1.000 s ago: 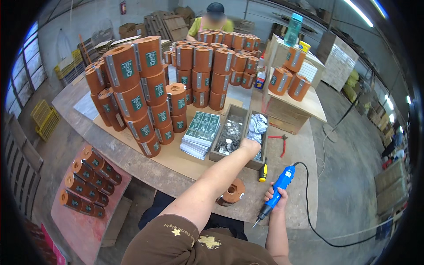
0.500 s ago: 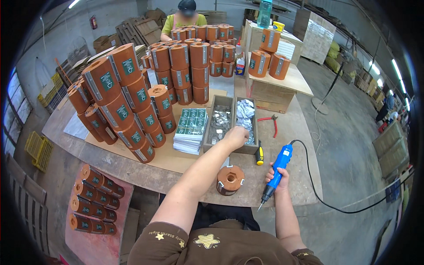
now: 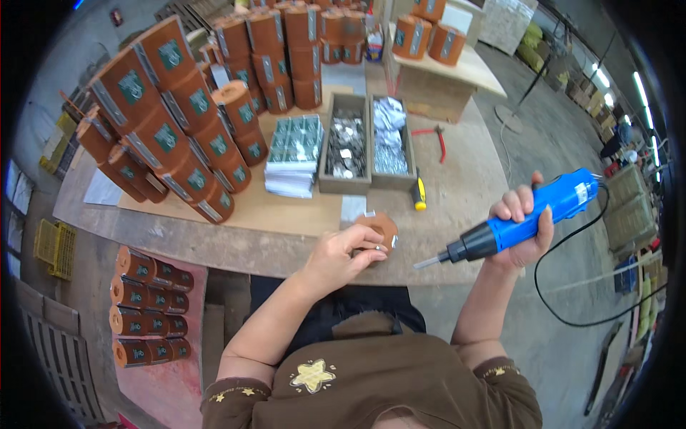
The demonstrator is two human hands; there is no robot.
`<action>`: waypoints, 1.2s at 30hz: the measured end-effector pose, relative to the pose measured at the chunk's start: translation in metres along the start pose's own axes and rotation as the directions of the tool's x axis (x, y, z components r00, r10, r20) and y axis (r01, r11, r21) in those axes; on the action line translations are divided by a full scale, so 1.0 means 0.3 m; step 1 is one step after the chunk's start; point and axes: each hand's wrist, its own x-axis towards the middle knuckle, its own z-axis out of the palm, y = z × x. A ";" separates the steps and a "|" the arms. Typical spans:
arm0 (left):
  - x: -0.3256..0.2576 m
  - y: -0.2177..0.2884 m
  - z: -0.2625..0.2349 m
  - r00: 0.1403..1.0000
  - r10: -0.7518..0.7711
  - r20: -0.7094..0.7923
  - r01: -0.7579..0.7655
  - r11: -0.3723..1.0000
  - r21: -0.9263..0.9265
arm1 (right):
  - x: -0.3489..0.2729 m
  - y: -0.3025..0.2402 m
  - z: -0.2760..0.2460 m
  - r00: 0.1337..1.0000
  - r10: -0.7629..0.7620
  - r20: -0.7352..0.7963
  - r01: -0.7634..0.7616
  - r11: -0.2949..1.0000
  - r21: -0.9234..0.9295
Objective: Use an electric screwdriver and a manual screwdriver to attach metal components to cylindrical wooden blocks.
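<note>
My left hand (image 3: 336,257) is closed in a pinch over the near side of an orange-brown cylinder (image 3: 387,226) with a central hole. A small silvery metal piece (image 3: 378,248) shows at its fingertips, too small to name surely. Part of the cylinder is hidden by the fingers. My right hand (image 3: 525,222) is wrapped round a blue electric screwdriver (image 3: 550,206). The tool is lifted above the table's right front edge, its bit pointing left toward the cylinder, apart from it.
Two joined wooden bins hold metal pieces (image 3: 347,143) and small silvery parts (image 3: 390,157). Beside them lie red pliers (image 3: 440,143) and a yellow-black screwdriver (image 3: 419,194). Labels (image 3: 293,154) are stacked left of the bins. Tall cylinder stacks (image 3: 179,114) stand left. A black cord (image 3: 572,323) hangs at right.
My left hand has come out of the right-hand bin and back to the cylinder, pinching a small metal piece. My right hand has raised the electric screwdriver and tilted it closer to level.
</note>
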 end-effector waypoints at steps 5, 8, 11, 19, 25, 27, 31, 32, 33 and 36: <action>-0.078 -0.002 0.005 0.993 -0.095 0.068 0.101 0.991 -0.091 | -0.056 0.074 0.115 0.986 -0.139 0.093 0.148 0.984 -0.099; -0.116 -0.029 0.018 0.985 -0.156 0.073 0.166 0.974 -0.153 | -0.087 0.091 0.137 0.981 -0.158 0.114 0.177 0.967 -0.182; -0.131 -0.022 0.028 0.985 -0.169 0.041 0.173 0.955 -0.242 | -0.110 0.097 0.150 0.979 -0.162 0.121 0.186 0.956 -0.225; -0.147 -0.002 0.023 0.986 -0.163 0.046 0.169 0.962 -0.214 | -0.131 0.087 0.145 0.983 -0.140 0.121 0.163 0.963 -0.217; -0.141 -0.001 0.014 0.985 -0.146 0.096 0.164 0.963 -0.213 | -0.123 0.090 0.135 0.984 -0.111 0.139 0.139 0.968 -0.209; -0.130 0.013 0.011 0.987 -0.113 0.114 0.131 0.976 -0.174 | -0.121 0.086 0.130 0.984 -0.092 0.151 0.121 0.974 -0.192; -0.120 0.029 0.007 0.982 -0.079 0.172 0.096 0.991 -0.090 | -0.117 0.083 0.130 0.982 -0.087 0.166 0.115 0.979 -0.166; -0.117 0.032 0.005 0.983 -0.076 0.170 0.092 0.992 -0.088 | -0.117 0.081 0.131 0.980 -0.074 0.182 0.105 0.980 -0.167; -0.115 0.036 0.001 0.973 -0.071 0.218 0.087 0.994 -0.064 | -0.117 0.078 0.132 0.978 -0.062 0.199 0.096 0.981 -0.169; -0.102 0.036 0.003 0.956 -0.052 0.289 0.059 0.998 -0.015 | -0.117 0.075 0.127 0.960 -0.033 0.279 0.081 0.984 -0.161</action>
